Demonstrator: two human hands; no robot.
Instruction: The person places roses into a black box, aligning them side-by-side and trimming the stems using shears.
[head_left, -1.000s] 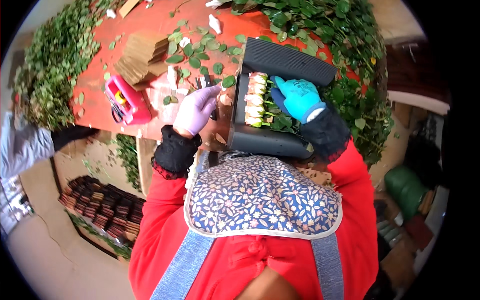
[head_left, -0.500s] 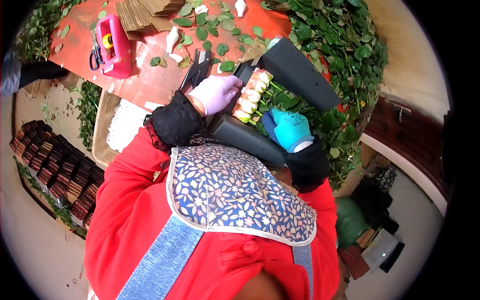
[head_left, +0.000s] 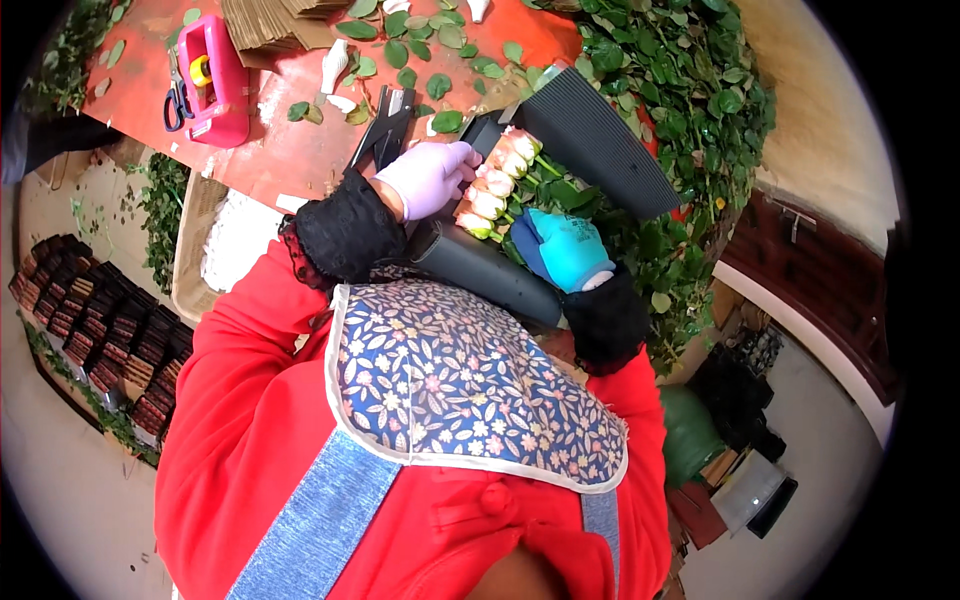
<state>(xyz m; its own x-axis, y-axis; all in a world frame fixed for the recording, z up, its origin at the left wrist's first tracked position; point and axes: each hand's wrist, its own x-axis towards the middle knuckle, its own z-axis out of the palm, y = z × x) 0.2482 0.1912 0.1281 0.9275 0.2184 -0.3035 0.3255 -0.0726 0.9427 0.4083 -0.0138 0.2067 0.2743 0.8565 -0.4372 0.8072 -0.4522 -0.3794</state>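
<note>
Wrapping pale rosebuds (head_left: 490,190) in ribbed dark corrugated sheet (head_left: 600,150).
Left hand (head_left: 430,175), lilac glove, presses the buds; right hand (head_left: 565,250), teal glove, grips the stems.

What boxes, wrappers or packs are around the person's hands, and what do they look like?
Dark ribbed wrapping sheet: curved around the row of pale roses, between the left hand and right hand.
Pink plastic box: upper left on the red table, open-topped, scissors beside it.
Brown cardboard stack: top edge, flat sheets.
No screens or signs show.
</note>
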